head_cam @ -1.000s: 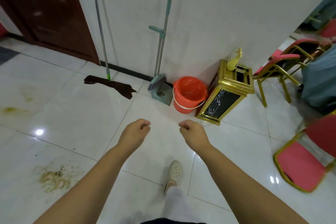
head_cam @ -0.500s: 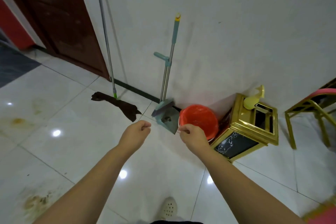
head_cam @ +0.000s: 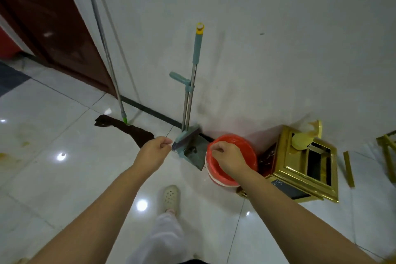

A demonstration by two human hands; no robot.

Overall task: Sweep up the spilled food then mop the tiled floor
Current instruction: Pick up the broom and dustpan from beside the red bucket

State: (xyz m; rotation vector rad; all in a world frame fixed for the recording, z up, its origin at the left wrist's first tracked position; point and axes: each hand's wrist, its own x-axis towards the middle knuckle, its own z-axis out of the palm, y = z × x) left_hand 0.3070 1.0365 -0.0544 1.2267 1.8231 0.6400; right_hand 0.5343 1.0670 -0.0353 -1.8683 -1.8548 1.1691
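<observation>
Where glossy white floor (head_cam: 64, 178) meets a pale wall (head_cam: 278, 49), broom (head_cam: 194, 83) and dustpan (head_cam: 196, 153) lean upright, mop (head_cam: 126, 127) beside a dark door (head_cam: 42, 28), yellowish stains (head_cam: 12, 154) far left, red bucket (head_cam: 246, 148), gold bin (head_cam: 308, 163), left hand (head_cam: 153, 152) and right hand (head_cam: 230, 159) raised with fingers curled, holding nothing.

Bucket (head_cam: 246, 146): orange-red, lined, standing against the wall (head_cam: 278, 28), under the right fingers.
Bin (head_cam: 306, 163): gold-framed with dark panels, tilted, just right of the bucket.
Door (head_cam: 53, 28): dark brown, far left of the fingers.
Shoe (head_cam: 170, 197): pale, perforated, below the fingers.
</observation>
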